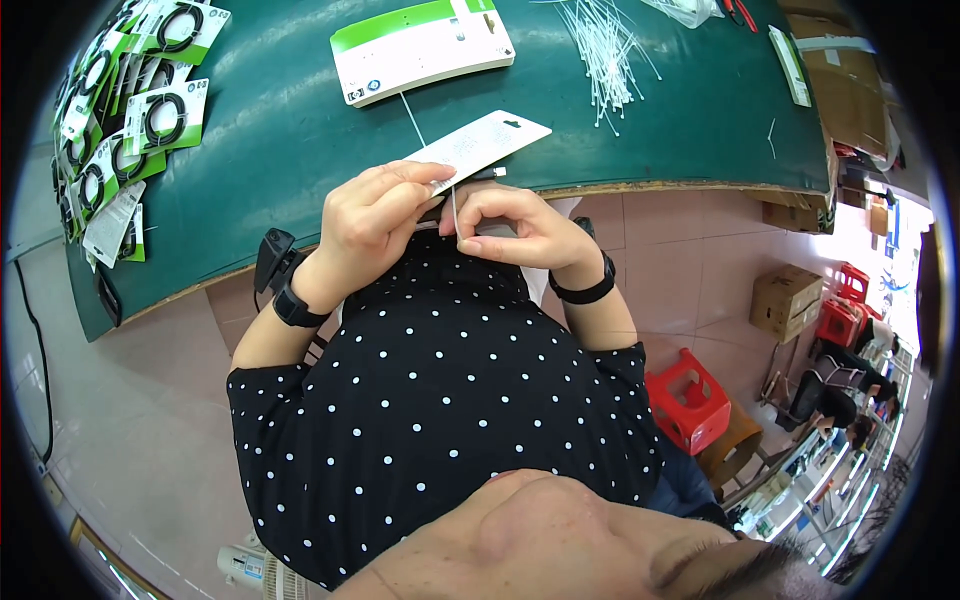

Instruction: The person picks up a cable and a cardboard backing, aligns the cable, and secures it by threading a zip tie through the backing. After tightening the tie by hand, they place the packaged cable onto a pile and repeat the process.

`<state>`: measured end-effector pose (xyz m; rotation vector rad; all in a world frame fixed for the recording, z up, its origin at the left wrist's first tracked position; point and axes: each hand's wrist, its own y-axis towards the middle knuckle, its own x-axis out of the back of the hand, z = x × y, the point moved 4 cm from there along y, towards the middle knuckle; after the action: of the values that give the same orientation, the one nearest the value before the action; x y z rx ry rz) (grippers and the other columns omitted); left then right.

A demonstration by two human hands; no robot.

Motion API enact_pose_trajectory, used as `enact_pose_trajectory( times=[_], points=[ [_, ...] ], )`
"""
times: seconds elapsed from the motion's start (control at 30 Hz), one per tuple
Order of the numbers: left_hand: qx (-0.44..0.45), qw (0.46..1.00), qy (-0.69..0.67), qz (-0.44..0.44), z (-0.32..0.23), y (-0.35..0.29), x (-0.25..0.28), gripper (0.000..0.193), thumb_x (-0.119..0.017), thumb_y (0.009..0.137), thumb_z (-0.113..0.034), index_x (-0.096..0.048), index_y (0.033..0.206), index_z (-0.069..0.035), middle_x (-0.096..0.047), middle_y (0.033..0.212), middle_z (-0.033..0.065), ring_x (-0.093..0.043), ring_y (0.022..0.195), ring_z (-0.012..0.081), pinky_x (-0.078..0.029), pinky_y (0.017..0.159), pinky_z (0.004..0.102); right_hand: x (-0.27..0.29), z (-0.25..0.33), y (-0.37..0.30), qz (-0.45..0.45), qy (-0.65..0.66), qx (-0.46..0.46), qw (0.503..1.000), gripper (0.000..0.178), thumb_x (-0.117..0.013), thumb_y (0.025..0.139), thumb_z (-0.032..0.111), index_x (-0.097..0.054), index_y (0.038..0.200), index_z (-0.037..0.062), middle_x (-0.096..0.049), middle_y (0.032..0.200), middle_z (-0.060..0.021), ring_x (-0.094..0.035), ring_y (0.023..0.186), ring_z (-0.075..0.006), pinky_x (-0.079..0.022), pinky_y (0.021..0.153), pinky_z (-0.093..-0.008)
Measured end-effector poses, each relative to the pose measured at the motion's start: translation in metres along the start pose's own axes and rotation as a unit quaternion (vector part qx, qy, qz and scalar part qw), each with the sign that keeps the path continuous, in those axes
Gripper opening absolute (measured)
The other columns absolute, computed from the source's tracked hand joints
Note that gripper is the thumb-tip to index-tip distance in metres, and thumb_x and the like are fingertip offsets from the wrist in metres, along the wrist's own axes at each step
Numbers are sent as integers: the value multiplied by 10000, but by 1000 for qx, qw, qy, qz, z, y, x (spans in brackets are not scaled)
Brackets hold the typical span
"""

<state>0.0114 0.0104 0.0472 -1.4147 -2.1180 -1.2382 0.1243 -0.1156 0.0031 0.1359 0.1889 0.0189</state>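
Near the table's front edge, my left hand [375, 220] pinches a white backing card [490, 143] by its lower left end. The card is tilted, its hang-hole end pointing up and right. Beneath it a black cable's metal plug [497, 173] sticks out; the rest of the cable is mostly hidden by card and fingers. My right hand [525, 232] has thumb and forefinger closed on a thin white cable tie [456, 212]. That tie runs up to the card, and a white strand shows beyond it. Whether the tie loops around the cable cannot be seen.
A stack of white and green cards [425, 60] lies ahead on the green table [270, 130]. Loose cable ties [610, 60] are heaped right of it. Carded black cables [165, 118] pile up at left. A red stool [690, 400] stands on the floor at right.
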Motion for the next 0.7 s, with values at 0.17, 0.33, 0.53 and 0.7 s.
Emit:
enact_pose_trajectory(
  times=[0.17, 0.33, 0.53, 0.7],
  points=[
    [-20, 1000, 20, -6, -1, 3, -4, 96, -665, 735, 10, -576, 752, -23, -699, 983, 73, -679, 852, 239, -539, 693, 307, 1, 13, 0, 86, -46, 99, 990, 81, -659, 818, 79, -596, 806, 29, -599, 946, -105, -561, 926, -205, -429, 856, -309],
    [-30, 999, 14, 5, 1, 4, -4, 118, -669, 721, 56, -584, 791, 13, -693, 992, 133, -682, 852, 278, -537, 717, 313, 5, 9, 1, 76, -4, 73, 994, 111, -679, 823, 93, -598, 794, 22, -586, 949, -83, -560, 930, -207, -443, 806, -299],
    [-30, 999, 40, -9, -3, 1, -3, 106, -657, 718, 57, -589, 786, 10, -693, 996, 129, -683, 865, 270, -540, 687, 307, 6, 16, -14, -2, -67, -23, 997, 89, -675, 824, 85, -631, 857, 15, -623, 901, -82, -580, 803, -134, -460, 693, -253],
    [-64, 994, 92, 2, -6, -4, -10, 114, -638, 700, 67, -602, 791, 8, -694, 997, 114, -683, 869, 254, -538, 654, 302, 5, 3, -21, -217, 103, -202, 950, 155, -693, 839, 119, -652, 930, 1, -655, 827, -46, -588, 664, -70, -450, 570, -175]
  ],
)
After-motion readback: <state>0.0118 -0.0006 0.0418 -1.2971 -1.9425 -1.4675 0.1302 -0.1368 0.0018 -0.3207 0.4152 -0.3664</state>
